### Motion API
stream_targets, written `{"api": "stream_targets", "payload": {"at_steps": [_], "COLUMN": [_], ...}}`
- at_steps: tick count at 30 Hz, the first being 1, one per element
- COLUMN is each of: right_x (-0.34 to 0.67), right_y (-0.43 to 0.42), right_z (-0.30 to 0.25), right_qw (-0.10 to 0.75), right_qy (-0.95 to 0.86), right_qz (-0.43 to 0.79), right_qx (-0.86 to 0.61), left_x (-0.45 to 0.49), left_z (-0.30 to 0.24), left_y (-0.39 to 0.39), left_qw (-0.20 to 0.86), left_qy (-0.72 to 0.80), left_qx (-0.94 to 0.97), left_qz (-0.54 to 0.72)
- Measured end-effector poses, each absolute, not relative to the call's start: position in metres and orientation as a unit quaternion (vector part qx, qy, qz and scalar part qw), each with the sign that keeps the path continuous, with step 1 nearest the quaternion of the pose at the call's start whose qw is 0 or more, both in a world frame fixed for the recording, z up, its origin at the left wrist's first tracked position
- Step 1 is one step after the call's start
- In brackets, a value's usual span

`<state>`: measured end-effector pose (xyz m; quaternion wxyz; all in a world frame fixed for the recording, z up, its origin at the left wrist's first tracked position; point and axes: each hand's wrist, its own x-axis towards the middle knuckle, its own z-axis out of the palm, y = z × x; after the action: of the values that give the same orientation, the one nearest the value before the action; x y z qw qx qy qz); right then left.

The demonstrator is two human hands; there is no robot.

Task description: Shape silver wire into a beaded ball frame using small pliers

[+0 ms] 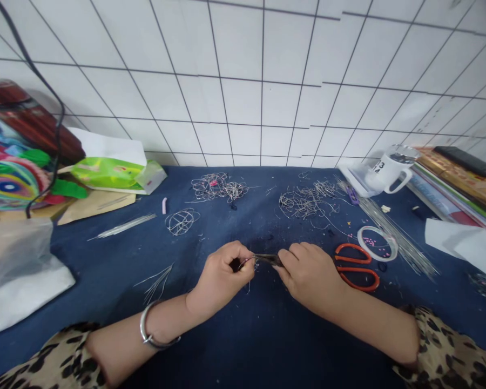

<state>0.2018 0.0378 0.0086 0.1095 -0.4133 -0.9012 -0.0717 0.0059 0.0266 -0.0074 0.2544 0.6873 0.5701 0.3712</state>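
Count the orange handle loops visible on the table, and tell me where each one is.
2. The far loop and the near loop lie just beyond the right hand, below the beads' round dish. Others could be hidden.

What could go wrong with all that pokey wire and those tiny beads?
The dark metal tool in the right hand has its tip close to the fingers of the left hand, so a slip might pinch or poke them. The pink beads sit in a shallow round dish near the right forearm, so a bump could scatter them. The tangled wires might snag or prick someone.
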Motion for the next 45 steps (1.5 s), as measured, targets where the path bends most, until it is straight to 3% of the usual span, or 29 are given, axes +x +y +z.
{"api": "stream_targets", "payload": {"at_steps": [36,45], "right_x": [0.194,0.197], "right_y": [0.038,0.041], "right_z": [0.011,0.009], "right_qw": [0.089,0.085], "right_qy": [-0.894,-0.899], "right_qz": [-0.142,-0.145], "right_qx": [-0.416,-0.404], "left_x": [0.014,0.013], "left_z": [-0.006,-0.009], "left_y": [0.033,0.033], "left_qw": [0.208,0.27], "left_qy": [0.609,0.602], "left_qx": [0.652,0.635], "left_qz": [0.402,0.402]}}
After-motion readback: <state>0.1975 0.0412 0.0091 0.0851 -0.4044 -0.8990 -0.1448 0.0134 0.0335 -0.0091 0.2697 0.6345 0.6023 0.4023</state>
